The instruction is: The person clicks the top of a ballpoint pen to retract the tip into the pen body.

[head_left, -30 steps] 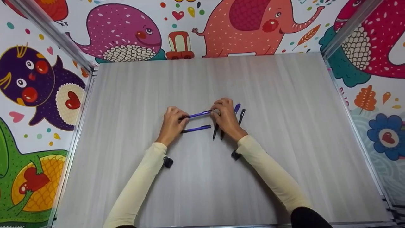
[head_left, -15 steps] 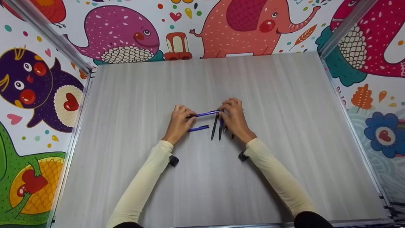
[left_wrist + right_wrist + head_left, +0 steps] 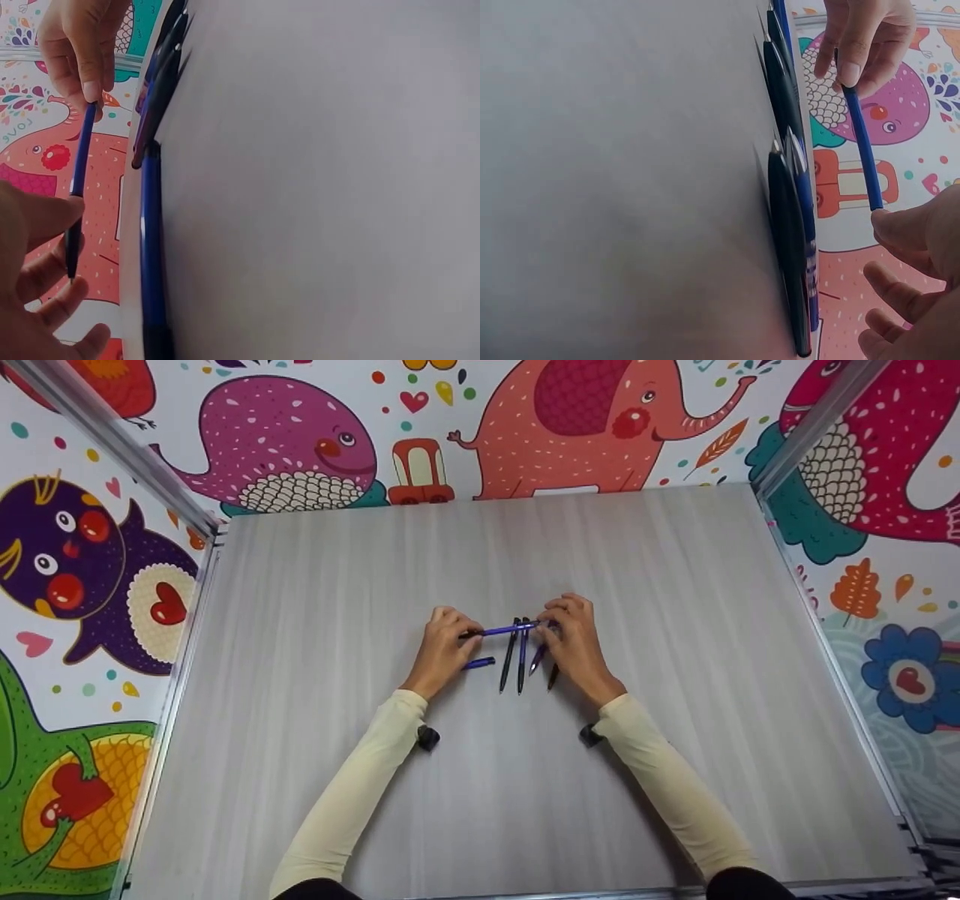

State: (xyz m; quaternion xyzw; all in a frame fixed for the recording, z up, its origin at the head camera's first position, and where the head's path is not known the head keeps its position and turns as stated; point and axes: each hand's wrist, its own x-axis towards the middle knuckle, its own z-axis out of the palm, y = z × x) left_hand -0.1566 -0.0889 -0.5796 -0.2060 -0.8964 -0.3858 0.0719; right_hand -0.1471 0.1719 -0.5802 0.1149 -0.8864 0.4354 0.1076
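Blue pen (image 3: 499, 630), raised over the table (image 3: 480, 795), ends pinched in the closed fingertips of left hand (image 3: 442, 651) and right hand (image 3: 576, 641); four pens (image 3: 522, 660) already lie loosely grouped, a fifth (image 3: 481, 663) apart.

Head view high, forward-down over table (image 3: 465, 810); wrist views low, close, toward wall (image 3: 435, 420), sharing held pen (image 3: 82, 150)

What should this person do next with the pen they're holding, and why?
Perhaps ease the held pen down to the table: the left hand and right hand pinch its ends, it is raised, and another blue pen lies below, similarly angled.
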